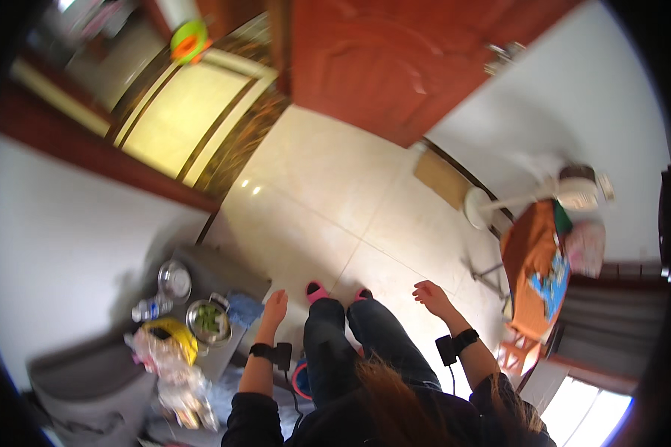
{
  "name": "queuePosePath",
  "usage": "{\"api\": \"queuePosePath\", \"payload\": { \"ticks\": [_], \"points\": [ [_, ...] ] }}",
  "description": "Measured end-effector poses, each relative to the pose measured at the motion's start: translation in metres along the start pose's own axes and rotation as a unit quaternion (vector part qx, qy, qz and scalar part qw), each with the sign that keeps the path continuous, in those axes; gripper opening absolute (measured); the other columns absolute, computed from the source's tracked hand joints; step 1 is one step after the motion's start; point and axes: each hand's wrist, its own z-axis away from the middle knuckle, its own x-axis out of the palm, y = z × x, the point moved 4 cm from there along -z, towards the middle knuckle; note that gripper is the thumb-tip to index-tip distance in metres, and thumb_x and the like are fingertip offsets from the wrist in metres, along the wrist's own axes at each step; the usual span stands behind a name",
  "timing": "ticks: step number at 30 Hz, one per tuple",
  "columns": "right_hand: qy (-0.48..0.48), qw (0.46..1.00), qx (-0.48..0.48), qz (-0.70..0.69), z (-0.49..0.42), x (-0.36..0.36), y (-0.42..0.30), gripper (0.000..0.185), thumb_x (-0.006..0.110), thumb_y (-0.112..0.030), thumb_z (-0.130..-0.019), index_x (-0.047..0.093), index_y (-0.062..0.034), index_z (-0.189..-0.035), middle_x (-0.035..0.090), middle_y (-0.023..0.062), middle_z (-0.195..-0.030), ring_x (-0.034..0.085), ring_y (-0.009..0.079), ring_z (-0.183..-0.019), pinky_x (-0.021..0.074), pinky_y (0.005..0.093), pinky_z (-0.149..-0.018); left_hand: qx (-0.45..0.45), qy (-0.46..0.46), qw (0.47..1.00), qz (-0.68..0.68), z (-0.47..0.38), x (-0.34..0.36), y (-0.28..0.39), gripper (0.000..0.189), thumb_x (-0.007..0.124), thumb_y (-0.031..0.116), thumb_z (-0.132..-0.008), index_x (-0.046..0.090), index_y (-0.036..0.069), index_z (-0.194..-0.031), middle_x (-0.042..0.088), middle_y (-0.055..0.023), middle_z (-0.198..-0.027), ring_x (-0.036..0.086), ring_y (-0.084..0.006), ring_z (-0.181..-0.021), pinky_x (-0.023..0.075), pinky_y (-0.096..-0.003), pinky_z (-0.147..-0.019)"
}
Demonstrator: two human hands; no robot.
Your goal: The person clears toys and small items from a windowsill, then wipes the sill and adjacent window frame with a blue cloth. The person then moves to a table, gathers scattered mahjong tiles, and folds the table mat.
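My left hand [276,306] is held out in front of me, seen edge-on with its fingers blurred. Nothing shows in it. It is nearest to a blue cloth [245,308] at the edge of a grey sofa [201,262], apart from it. On that sofa sits a steel pot [223,334] with cut green vegetables [207,319] inside. Over the floor on the other side, my right hand [433,299] is empty with loosely bent fingers. Below both hands are my legs in dark jeans [327,335] and pink slippers [316,293].
A glass bowl [174,281], a plastic bottle [151,309], a yellow bowl [185,338] and plastic bags [162,357] crowd the sofa. Ahead stands a red-brown door [369,61]. To the right are a white standing fan [478,208] and an orange-covered ironing board [528,268].
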Motion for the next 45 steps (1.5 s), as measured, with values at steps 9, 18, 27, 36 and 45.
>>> {"api": "queuePosePath", "payload": {
  "ticks": [9, 18, 27, 36, 45],
  "points": [
    [0.245, 0.949, 0.070, -0.186, 0.144, -0.067, 0.156, 0.030, 0.050, -0.017, -0.090, 0.056, -0.0002, -0.113, 0.067, 0.0121, -0.093, 0.065, 0.0184, -0.082, 0.0521, 0.0306, -0.070, 0.195, -0.141, 0.955, -0.175, -0.034, 0.130, 0.159, 0.032, 0.055, 0.028, -0.089, 0.062, 0.000, -0.104, 0.067, -0.0175, -0.100, 0.064, -0.0304, -0.095, 0.0492, -0.0362, -0.083],
    [0.437, 0.813, 0.126, -0.363, 0.298, -0.102, 0.365, 0.027, 0.048, -0.013, -0.089, 0.056, 0.0008, -0.110, 0.067, 0.0124, -0.091, 0.065, 0.0175, -0.078, 0.0522, 0.0295, -0.067, 0.226, -0.313, 0.909, -0.154, 0.015, 0.365, 0.274, 0.033, 0.058, 0.023, -0.090, 0.057, -0.001, -0.113, 0.066, -0.0149, -0.107, 0.064, -0.0200, -0.099, 0.0493, -0.0301, -0.085],
    [0.543, 0.717, 0.075, -0.431, 0.375, -0.161, 0.460, 0.023, 0.047, -0.010, -0.093, 0.055, -0.0006, -0.112, 0.066, 0.0109, -0.093, 0.064, 0.0164, -0.080, 0.0510, 0.0280, -0.067, 0.269, -0.425, 0.834, -0.226, 0.134, 0.560, 0.388, 0.022, 0.054, 0.019, -0.093, 0.063, 0.001, -0.101, 0.069, -0.0078, -0.090, 0.066, -0.0166, -0.084, 0.0510, -0.0283, -0.075],
    [0.553, 0.675, 0.101, -0.479, 0.374, -0.229, 0.522, 0.023, 0.049, -0.013, -0.093, 0.055, -0.0011, -0.112, 0.066, 0.0110, -0.093, 0.064, 0.0166, -0.081, 0.0507, 0.0270, -0.067, 0.236, -0.475, 0.833, -0.159, 0.131, 0.718, 0.454, 0.020, 0.056, 0.016, -0.092, 0.061, -0.001, -0.102, 0.067, -0.0080, -0.090, 0.064, -0.0146, -0.079, 0.0510, -0.0257, -0.073],
    [0.562, 0.661, 0.147, -0.475, 0.380, -0.336, 0.579, 0.025, 0.050, -0.015, -0.094, 0.053, -0.0010, -0.115, 0.067, 0.0121, -0.094, 0.064, 0.0168, -0.078, 0.0515, 0.0273, -0.067, 0.160, -0.538, 0.808, -0.179, 0.137, 0.903, 0.470, 0.023, 0.059, 0.020, -0.091, 0.059, 0.000, -0.104, 0.065, -0.0068, -0.089, 0.063, -0.0129, -0.078, 0.0520, -0.0265, -0.072]
  ]
}}
